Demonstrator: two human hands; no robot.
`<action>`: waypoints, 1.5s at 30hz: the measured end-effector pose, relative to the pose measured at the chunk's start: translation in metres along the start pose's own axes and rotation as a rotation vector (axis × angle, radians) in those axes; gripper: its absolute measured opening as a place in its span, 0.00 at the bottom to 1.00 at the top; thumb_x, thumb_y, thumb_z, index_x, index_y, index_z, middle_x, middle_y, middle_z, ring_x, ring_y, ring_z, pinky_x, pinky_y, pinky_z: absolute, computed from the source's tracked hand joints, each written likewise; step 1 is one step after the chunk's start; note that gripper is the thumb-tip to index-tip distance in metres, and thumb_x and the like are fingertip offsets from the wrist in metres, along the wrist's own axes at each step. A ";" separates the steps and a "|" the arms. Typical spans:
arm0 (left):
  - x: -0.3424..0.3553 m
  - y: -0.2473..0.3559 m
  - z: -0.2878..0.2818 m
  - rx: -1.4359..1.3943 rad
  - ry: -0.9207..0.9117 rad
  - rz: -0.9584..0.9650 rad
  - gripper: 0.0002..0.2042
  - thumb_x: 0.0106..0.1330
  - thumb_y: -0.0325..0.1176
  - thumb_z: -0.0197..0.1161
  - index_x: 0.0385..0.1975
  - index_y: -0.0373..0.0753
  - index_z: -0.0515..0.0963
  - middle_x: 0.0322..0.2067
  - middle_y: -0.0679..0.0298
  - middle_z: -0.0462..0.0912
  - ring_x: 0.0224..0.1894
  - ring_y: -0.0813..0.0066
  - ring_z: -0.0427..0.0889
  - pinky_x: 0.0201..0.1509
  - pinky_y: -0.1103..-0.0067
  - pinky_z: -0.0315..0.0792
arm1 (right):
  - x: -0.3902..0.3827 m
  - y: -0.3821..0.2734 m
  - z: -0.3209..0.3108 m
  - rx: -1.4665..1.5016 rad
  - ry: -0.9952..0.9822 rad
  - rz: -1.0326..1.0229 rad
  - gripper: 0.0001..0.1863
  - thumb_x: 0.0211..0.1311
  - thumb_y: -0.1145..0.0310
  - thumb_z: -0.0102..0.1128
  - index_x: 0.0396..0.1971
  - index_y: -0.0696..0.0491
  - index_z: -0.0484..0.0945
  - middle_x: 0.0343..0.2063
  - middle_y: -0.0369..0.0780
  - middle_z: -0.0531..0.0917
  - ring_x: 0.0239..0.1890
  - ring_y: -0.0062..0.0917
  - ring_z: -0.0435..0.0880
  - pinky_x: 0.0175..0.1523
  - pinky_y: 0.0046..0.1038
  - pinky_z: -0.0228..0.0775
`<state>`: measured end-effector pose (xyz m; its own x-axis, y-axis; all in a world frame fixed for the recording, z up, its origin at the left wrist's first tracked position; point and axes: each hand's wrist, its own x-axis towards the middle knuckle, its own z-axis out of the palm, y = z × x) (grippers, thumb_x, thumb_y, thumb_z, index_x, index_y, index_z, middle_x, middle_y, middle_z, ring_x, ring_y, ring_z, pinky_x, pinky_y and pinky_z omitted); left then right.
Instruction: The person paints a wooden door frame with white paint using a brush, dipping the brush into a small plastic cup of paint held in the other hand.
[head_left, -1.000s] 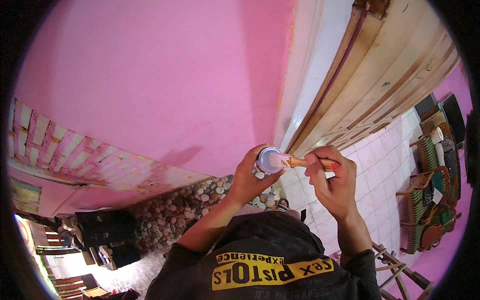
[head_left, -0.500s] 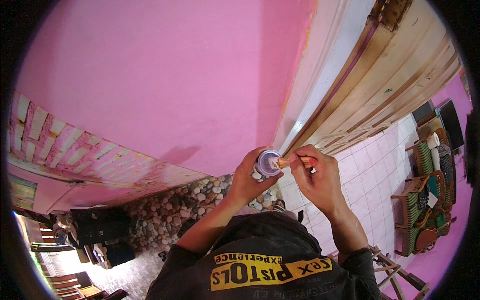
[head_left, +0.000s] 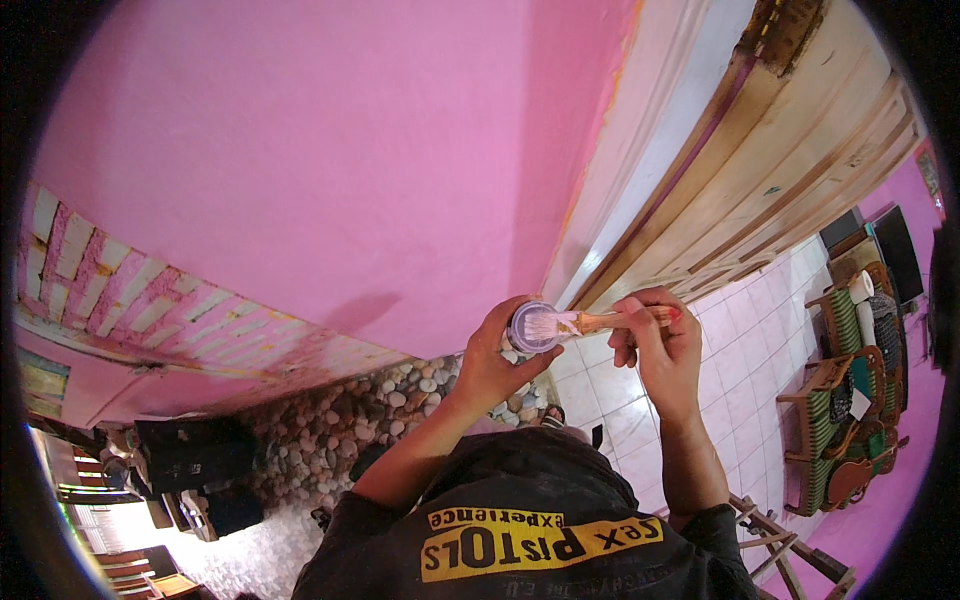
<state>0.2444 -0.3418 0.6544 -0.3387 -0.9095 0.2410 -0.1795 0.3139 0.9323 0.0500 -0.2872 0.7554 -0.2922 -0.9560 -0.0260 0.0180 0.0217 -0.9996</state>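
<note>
My left hand (head_left: 493, 350) is wrapped around a small clear plastic cup (head_left: 518, 342), its mouth facing up toward me. In my right hand (head_left: 655, 342) is a paintbrush (head_left: 598, 322), gripped by its wooden handle with a red end. The pale bristles lie across the mouth of the cup, with whitish paint on them and on the brush's neck. How much paint the cup holds is hard to see behind the bristles. Just beyond both hands rise the pink wall (head_left: 350, 170) and a white door frame (head_left: 650, 150).
A wooden door (head_left: 790, 150) stands to the right of the frame. Pebble-patterned flooring (head_left: 340, 420) meets pale tiles (head_left: 715, 340) below. Striped chairs (head_left: 830, 410) line the far right, and a wooden ladder-like stand (head_left: 780, 545) is behind my right arm. Dark furniture (head_left: 195, 455) stands at left.
My right hand has moved right and drawn the brush partly up from the cup, so the whitish bristles now show over its mouth. My left hand keeps holding the cup.
</note>
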 end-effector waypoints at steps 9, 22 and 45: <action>0.001 0.009 0.004 -0.091 -0.015 0.048 0.32 0.55 0.27 0.77 0.60 0.36 0.69 0.51 0.56 0.79 0.55 0.71 0.81 0.63 0.73 0.74 | 0.000 0.049 -0.024 0.476 0.124 0.295 0.13 0.71 0.62 0.53 0.36 0.57 0.78 0.20 0.39 0.79 0.16 0.24 0.75 0.22 0.25 0.67; 0.009 -0.003 0.009 -0.002 0.037 0.081 0.33 0.52 0.35 0.80 0.57 0.33 0.71 0.48 0.55 0.82 0.53 0.67 0.81 0.60 0.70 0.74 | 0.001 0.076 -0.032 0.881 -0.013 0.359 0.10 0.68 0.62 0.55 0.38 0.53 0.77 0.22 0.38 0.80 0.18 0.25 0.73 0.25 0.26 0.65; -0.019 -0.009 -0.004 -0.050 0.114 0.008 0.33 0.53 0.38 0.80 0.56 0.29 0.72 0.45 0.53 0.84 0.50 0.68 0.83 0.56 0.73 0.76 | 0.095 -0.269 -0.023 0.219 0.420 -1.313 0.08 0.73 0.69 0.57 0.39 0.59 0.75 0.24 0.40 0.83 0.23 0.19 0.81 0.28 0.20 0.74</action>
<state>0.2558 -0.3287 0.6422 -0.2319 -0.9330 0.2753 -0.1302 0.3102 0.9417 -0.0041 -0.3772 1.0213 -0.4725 -0.0832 0.8774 -0.3531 -0.8943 -0.2749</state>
